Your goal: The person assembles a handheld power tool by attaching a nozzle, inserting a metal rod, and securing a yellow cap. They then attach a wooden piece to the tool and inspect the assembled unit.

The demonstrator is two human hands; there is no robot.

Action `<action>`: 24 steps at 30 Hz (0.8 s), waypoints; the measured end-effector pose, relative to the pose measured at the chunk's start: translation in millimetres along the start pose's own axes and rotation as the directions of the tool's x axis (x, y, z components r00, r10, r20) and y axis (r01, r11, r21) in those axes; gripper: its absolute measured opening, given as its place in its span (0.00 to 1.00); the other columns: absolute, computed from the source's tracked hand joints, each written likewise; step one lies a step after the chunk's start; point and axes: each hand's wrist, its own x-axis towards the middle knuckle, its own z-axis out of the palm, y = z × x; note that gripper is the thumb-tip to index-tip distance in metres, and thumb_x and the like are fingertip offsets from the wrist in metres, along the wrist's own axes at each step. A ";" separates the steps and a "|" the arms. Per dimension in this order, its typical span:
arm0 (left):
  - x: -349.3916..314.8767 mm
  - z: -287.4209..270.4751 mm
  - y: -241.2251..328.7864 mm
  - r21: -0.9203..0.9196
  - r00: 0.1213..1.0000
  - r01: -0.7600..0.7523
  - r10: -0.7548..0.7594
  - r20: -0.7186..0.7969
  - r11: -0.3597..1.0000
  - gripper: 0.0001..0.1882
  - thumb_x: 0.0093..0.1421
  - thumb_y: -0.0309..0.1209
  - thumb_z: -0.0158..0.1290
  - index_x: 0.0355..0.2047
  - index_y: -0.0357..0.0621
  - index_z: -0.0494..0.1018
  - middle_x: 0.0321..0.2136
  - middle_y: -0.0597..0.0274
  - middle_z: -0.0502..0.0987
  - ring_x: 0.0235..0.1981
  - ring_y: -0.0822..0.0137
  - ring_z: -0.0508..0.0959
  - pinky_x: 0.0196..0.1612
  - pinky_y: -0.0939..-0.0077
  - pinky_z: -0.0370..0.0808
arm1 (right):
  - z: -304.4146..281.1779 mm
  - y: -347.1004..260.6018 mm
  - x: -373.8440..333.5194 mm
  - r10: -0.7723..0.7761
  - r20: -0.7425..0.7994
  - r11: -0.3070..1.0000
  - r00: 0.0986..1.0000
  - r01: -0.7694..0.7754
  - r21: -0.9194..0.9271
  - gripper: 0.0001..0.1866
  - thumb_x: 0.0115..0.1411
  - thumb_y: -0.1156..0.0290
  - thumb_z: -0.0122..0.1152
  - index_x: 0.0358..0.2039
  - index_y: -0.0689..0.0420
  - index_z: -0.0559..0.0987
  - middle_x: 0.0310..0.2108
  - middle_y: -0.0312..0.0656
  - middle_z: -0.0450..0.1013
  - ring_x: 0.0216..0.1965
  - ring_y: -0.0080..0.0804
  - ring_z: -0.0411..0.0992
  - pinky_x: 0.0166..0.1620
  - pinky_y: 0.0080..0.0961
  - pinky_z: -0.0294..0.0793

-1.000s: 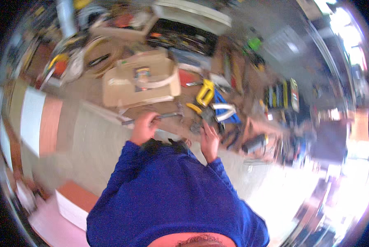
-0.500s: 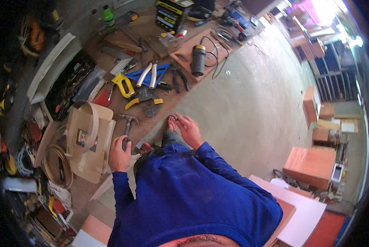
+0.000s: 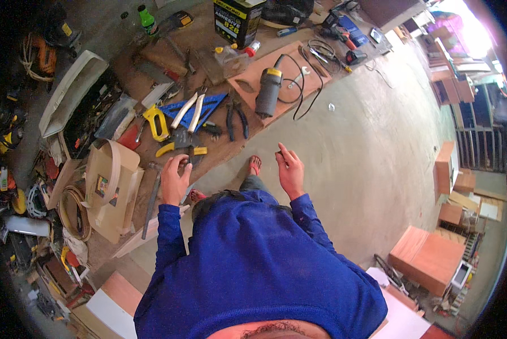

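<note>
My left hand is over the near edge of the workbench, fingers curved and thumb apart, at the near end of a black-and-yellow clamp. Whether the fingertips touch the clamp is hard to see. Just left of that hand lies a claw hammer, its handle pointing toward me. My right hand is held in the air over the floor, off the bench, thumb and forefinger pinched together. A small dark spot shows at its fingertips, too small to name. Beyond the clamp lie a yellow staple gun and white-handled pliers.
The workbench also bears a blue triangular square, black pincers, a corded trim router and a black can. An open cardboard box sits at left. Wooden boxes stand on the floor at right.
My left hand has left the hammer's handle and moved forward to the clamp; the hammer now lies turned on the bench. My right hand has shifted right, away from the bench.
</note>
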 end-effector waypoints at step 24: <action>394.3 344.8 301.7 0.305 0.688 -0.726 0.645 0.334 0.617 0.09 0.59 0.33 0.58 0.37 0.44 0.80 0.42 0.49 0.78 0.49 0.46 0.78 0.49 0.52 0.79 | -137.9 95.4 103.1 0.235 -0.269 0.969 0.934 -0.204 0.138 0.18 0.67 0.73 0.63 0.56 0.58 0.81 0.40 0.44 0.80 0.38 0.31 0.80 0.43 0.28 0.79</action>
